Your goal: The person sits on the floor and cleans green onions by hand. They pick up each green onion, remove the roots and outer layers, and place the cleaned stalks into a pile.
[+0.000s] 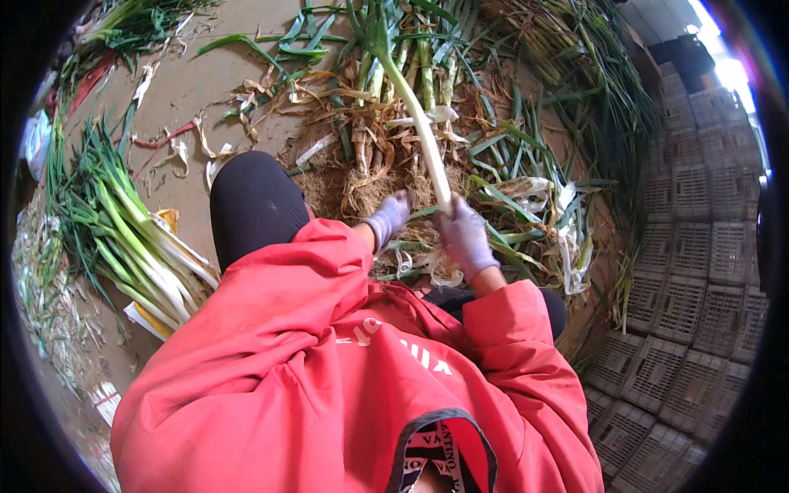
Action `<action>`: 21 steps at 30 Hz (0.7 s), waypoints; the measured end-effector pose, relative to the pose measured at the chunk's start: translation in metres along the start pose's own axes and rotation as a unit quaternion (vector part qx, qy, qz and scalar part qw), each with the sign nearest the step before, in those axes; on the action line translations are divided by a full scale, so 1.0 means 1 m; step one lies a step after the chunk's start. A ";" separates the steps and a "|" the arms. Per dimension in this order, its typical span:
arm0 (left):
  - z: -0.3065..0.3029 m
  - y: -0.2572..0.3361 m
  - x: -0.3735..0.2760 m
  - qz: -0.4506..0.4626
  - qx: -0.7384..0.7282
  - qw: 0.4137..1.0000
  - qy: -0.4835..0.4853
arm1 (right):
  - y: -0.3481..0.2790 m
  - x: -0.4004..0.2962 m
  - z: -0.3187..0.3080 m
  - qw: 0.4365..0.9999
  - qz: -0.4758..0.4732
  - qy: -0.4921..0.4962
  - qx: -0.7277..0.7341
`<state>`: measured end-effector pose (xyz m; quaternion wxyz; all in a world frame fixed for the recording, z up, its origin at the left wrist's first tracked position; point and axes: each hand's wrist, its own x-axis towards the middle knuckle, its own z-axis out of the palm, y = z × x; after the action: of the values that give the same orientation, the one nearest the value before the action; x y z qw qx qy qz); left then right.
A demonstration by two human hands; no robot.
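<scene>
My right hand (463,237), in a pale purple work glove, grips a long white-stemmed leek or large green onion (421,123) near its root end. The stalk points away from me, its green leaves lying over the heap ahead. My left hand (391,217), gloved alike, is left of the stalk and apart from it. Its fingers are blurred, and whether anything is between them is unclear. Just beyond my hands lie untrimmed stalks (426,71) with dry brown outer leaves and bushy roots (368,193).
Peeled green onions (145,249) lie bundled at my left. Stripped leaves and white skins (570,228) litter the floor at right. A larger heap of green onions (607,80) lies at far right, before stacked plastic crates (681,246). Red strapping (166,138) trails across the floor.
</scene>
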<state>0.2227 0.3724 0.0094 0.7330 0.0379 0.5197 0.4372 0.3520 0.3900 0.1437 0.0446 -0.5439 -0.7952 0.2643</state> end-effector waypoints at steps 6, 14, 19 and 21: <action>0.038 0.017 -0.025 0.169 0.032 0.978 0.118 | -0.023 -0.031 0.039 0.970 -0.048 -0.032 -0.236; 0.016 0.074 0.001 0.156 -0.175 0.965 0.121 | -0.023 -0.065 0.026 0.967 -0.084 -0.041 -0.238; 0.013 0.049 -0.006 0.203 -0.074 0.973 0.082 | 0.000 -0.054 0.012 0.980 -0.167 -0.102 -0.043; 0.020 0.036 -0.027 0.187 -0.051 0.977 0.085 | 0.018 -0.007 0.006 0.957 -0.225 -0.096 0.154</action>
<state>0.2148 0.3844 0.0571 0.5921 0.0594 0.5409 0.5944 0.3676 0.3865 0.1321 0.1094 -0.3098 -0.8470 0.4179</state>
